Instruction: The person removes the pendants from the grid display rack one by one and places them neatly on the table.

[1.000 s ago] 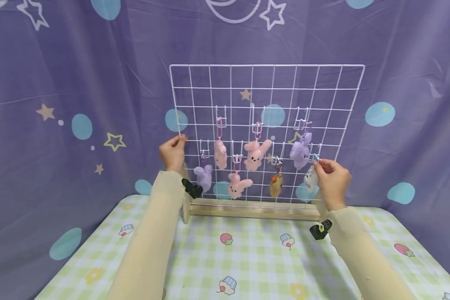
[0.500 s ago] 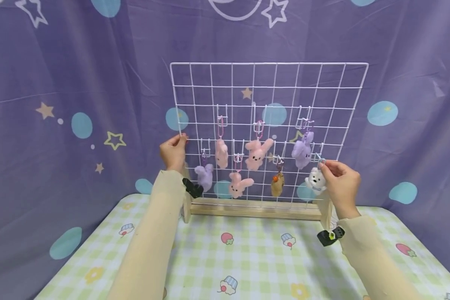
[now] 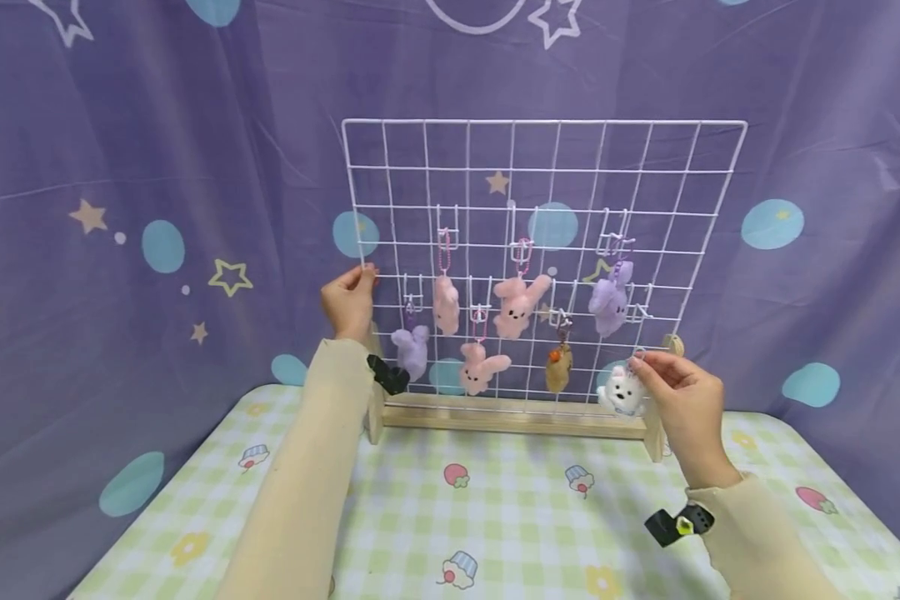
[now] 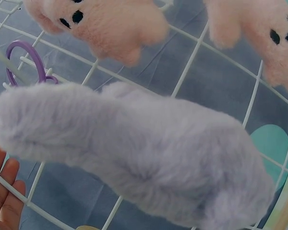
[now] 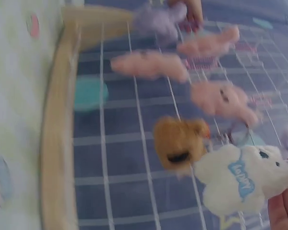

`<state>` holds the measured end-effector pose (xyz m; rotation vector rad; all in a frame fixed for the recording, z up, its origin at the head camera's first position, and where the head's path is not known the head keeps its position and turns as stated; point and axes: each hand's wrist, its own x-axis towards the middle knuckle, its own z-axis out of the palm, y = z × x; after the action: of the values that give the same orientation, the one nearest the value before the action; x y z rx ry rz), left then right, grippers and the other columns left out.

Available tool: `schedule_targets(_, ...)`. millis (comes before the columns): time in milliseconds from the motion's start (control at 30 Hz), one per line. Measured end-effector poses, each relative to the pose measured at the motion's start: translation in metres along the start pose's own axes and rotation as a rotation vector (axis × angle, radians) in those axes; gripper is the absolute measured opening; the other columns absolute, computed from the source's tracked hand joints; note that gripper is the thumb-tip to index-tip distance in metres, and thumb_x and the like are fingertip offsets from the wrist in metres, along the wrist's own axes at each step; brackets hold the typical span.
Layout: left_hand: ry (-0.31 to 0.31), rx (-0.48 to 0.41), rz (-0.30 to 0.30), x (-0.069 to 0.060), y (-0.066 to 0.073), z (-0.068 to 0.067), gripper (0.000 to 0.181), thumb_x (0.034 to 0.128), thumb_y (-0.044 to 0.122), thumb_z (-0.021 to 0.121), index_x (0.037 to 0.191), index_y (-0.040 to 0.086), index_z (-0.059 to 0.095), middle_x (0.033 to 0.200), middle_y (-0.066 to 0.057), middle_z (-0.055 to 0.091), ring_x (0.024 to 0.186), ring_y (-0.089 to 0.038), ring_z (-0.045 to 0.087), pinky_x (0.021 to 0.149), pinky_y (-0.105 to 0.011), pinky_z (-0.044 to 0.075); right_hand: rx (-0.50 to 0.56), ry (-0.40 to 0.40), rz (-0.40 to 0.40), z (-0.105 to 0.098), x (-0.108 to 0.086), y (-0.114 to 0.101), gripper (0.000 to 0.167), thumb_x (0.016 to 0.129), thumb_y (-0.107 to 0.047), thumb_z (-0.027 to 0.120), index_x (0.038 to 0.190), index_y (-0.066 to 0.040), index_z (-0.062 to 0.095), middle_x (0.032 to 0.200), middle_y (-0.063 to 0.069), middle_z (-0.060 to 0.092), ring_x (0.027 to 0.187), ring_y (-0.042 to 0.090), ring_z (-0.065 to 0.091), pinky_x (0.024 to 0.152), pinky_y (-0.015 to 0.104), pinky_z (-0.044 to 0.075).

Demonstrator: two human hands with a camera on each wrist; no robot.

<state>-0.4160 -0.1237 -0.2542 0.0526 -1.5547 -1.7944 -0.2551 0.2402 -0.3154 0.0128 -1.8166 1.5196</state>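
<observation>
A white wire grid rack (image 3: pixel 543 122) stands upright on a wooden base (image 3: pixel 510 421). My left hand (image 3: pixel 347 302) grips its left edge; in the left wrist view a few fingers (image 4: pixel 9 203) show behind the wire. My right hand (image 3: pixel 686 404) pinches the top ring of a white plush dog keychain (image 3: pixel 621 393), which hangs below the fingertips in front of the grid's lower right. The dog wears a blue lettered bib (image 5: pixel 241 177). Just above, a wire hook (image 3: pixel 639 313) bears nothing. Near my left hand hangs a lilac plush keychain (image 3: pixel 412 352).
On other hooks hang pink plush bunnies, one of them (image 3: pixel 520 307) in the middle, a purple plush bunny (image 3: pixel 610 300) and a brown plush keychain (image 3: pixel 558 368). A green checked cloth (image 3: pixel 510 517) covers the table. Behind stands a purple curtain (image 3: pixel 195 108).
My right hand has drawn the white plush dog off its hook and lowered it, its face now turned forward. My left hand stays on the rack's edge.
</observation>
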Motion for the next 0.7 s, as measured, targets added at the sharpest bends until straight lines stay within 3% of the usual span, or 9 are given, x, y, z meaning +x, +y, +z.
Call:
schedule_targets(133, -0.011, -0.002, 0.001, 0.0, -0.002, 0.0, 0.02, 0.0868, 0.012, 0.068, 0.099, -0.003, 0.072, 0.094, -0.021, 0.07, 0.075, -0.016, 0.069, 0.073, -0.02, 0.056, -0.022, -0.108, 0.041, 0.004, -0.02, 0.002, 0.016, 0.082, -0.01, 0.074, 0.092, 0.002, 0.07, 0.076, -0.017, 0.068, 0.067, 0.0, 0.063, 0.059, 0.012, 0.051)
schedule_targets(267, -0.008, 0.024, -0.002, 0.0, -0.002, 0.0, 0.021, 0.0873, 0.014, 0.068, 0.1, -0.002, 0.072, 0.094, -0.019, 0.07, 0.079, -0.019, 0.069, 0.073, -0.019, 0.055, -0.054, -0.212, 0.003, 0.011, -0.037, 0.006, 0.019, 0.083, -0.01, 0.072, 0.093, 0.006, 0.068, 0.077, -0.019, 0.067, 0.066, 0.0, 0.061, 0.057, 0.014, 0.051)
schedule_targets(500, -0.001, 0.032, -0.002, -0.001, 0.0, 0.0, 0.02, 0.0863, 0.013, 0.068, 0.1, -0.001, 0.072, 0.094, -0.018, 0.07, 0.074, -0.013, 0.068, 0.073, -0.019, 0.055, 0.063, -0.348, -0.06, 0.027, -0.06, 0.008, 0.01, 0.081, 0.004, 0.07, 0.089, 0.01, 0.066, 0.077, -0.011, 0.069, 0.064, 0.002, 0.061, 0.057, 0.015, 0.052)
schedule_targets(700, -0.009, 0.03, 0.013, -0.001, 0.001, -0.001, 0.021, 0.0867, 0.013, 0.068, 0.1, -0.003, 0.072, 0.094, -0.02, 0.07, 0.067, -0.003, 0.064, 0.074, -0.02, 0.055, 0.057, -0.47, -0.069, 0.039, -0.081, 0.013, 0.008, 0.081, 0.0, 0.07, 0.087, 0.004, 0.068, 0.076, -0.01, 0.068, 0.064, 0.001, 0.061, 0.055, 0.017, 0.052)
